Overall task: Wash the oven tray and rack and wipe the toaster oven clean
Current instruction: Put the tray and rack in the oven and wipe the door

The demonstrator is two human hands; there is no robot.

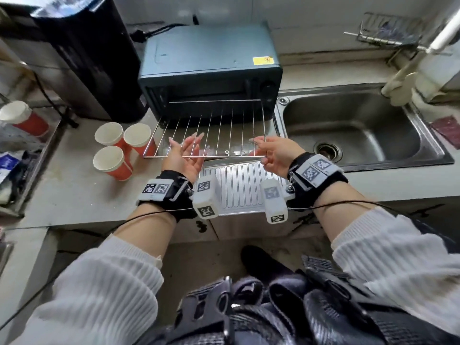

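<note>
A dark teal toaster oven [211,63] stands on the counter with its door folded down. Its wire rack [224,125] is drawn most of the way out over the door, and its back edge is still at the oven mouth. My left hand [185,158] is at the rack's front left, palm turned up, with straight fingers lying under the wires. My right hand [272,151] is at the front right corner, where the thumb and fingertips pinch the rack's edge wire. No oven tray is in view.
Three red paper cups [117,148] stand just left of the rack, and another [22,119] sits at the far left. A black appliance [92,53] is left of the oven. The steel sink [353,128] lies to the right, with its ribbed drainboard [239,188] below my hands.
</note>
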